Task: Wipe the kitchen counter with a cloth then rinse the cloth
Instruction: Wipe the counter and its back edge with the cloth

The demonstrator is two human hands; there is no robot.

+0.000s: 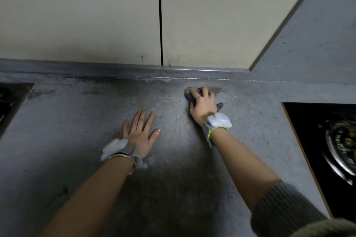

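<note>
Two hands are working on the grey stone desk (192, 159), and each is placed for its own job. The right hand (203, 107) is reaching far forward and pressing down on a bunched purple-grey cloth (189, 96), its fingers (205, 91) curled over the top of the wad so the fabric is staying gathered under the palm rather than spreading out. The cloth is lying near the back of the desk, just in front of the raised ledge (134, 68) below the cream cabinet doors (77, 15) — a strip where dark grime is showing, which is probably why the wiping is reaching that far.

The left hand (139, 133) is lying flat on the desk, well apart from the cloth, fingers straight and spread and holding nothing; it seems to be bracing the body while the other arm is stretching out. Both wrists are wearing a pale strapped device, and the left also a bangle (123, 157).

A black gas hob (317, 140) is sitting at the right, clear of the cloth, and a dark recess (11, 102) is showing at the left edge — too cropped to tell what it is. Wiping looks underway; rinsing is not yet begun, and no tap is in view.
</note>
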